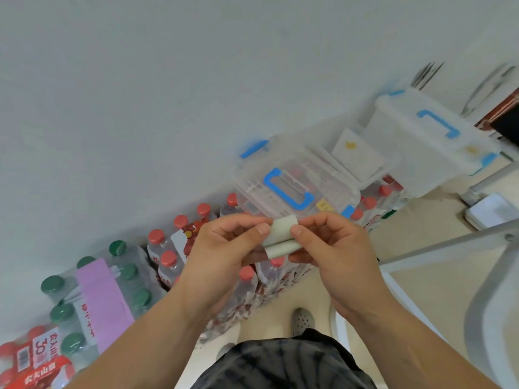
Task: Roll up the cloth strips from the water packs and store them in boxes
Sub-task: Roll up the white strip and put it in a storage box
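Wall (140, 94) behind water packs (174, 256)

pale green cloth strip (281, 237), blue-handled clear box (292, 189), red bottle caps (156, 236)

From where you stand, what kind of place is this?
Probably a storeroom or office corner: shrink-wrapped packs of red-capped water bottles stacked along a plain white wall, with clear plastic storage boxes with blue handles on top.

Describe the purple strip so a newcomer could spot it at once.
Follow the row of shrink-wrapped water bottle packs along the white wall to the green-capped pack at lower left. The flat lilac cloth strip lies across its top. Nothing else on the packs is purple; the neighbouring labels are red and white.
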